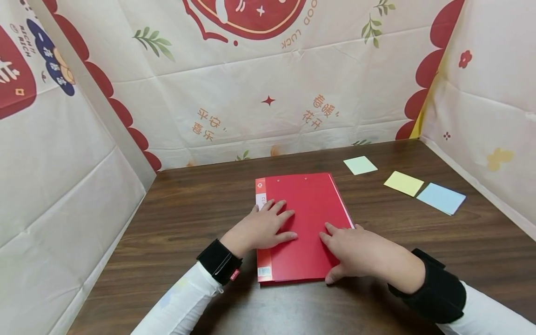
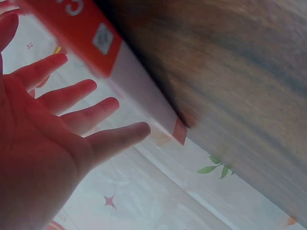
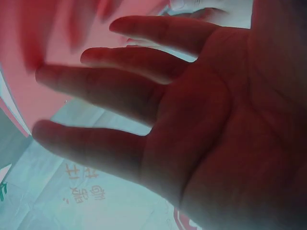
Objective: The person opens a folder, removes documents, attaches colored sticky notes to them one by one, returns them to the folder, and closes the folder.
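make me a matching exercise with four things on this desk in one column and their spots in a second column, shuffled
Things:
1. red folder
2. green note
3. yellow note
4. blue note

Spots:
A. nearest the right wall
B. under both hands
C. middle of the three notes
D. nearest the back wall

Pairs: 1-B, 2-D, 3-C, 4-A
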Demonstrator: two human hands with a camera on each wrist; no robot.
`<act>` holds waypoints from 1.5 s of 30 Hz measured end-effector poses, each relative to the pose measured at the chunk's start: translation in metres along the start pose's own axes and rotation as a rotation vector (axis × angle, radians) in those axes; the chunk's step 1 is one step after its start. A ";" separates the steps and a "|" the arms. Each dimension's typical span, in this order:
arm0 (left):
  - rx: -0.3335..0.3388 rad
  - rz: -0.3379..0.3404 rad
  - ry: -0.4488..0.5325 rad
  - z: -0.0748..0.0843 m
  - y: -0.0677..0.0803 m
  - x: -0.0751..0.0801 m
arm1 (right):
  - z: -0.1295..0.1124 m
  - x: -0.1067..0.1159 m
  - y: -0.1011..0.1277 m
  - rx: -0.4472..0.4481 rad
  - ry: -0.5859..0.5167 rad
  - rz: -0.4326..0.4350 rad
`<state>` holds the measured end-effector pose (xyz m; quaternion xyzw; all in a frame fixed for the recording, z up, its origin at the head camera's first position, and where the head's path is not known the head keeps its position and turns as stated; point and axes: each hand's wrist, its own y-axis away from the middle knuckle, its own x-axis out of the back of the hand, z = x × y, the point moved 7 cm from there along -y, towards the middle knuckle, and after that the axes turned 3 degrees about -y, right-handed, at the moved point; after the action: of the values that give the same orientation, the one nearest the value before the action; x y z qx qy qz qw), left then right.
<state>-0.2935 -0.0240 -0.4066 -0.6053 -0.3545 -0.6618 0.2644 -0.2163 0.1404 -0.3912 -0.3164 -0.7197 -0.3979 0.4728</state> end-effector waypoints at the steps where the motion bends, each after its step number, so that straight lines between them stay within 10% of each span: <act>1: 0.001 0.012 0.005 0.000 0.002 0.002 | 0.000 0.003 0.000 0.000 -0.001 0.005; 17: 0.236 0.234 0.045 -0.010 0.056 0.044 | 0.014 0.044 0.002 -0.124 0.008 0.395; 30: 0.401 0.321 0.147 -0.030 0.087 0.030 | 0.027 0.035 0.013 -0.207 -0.143 0.407; 45: 0.446 0.303 0.171 -0.041 0.098 0.013 | 0.051 0.013 0.016 -0.318 -0.197 0.341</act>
<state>-0.2437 -0.1147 -0.3798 -0.5202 -0.3729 -0.5692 0.5161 -0.2298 0.1939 -0.3865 -0.5409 -0.6270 -0.3880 0.4047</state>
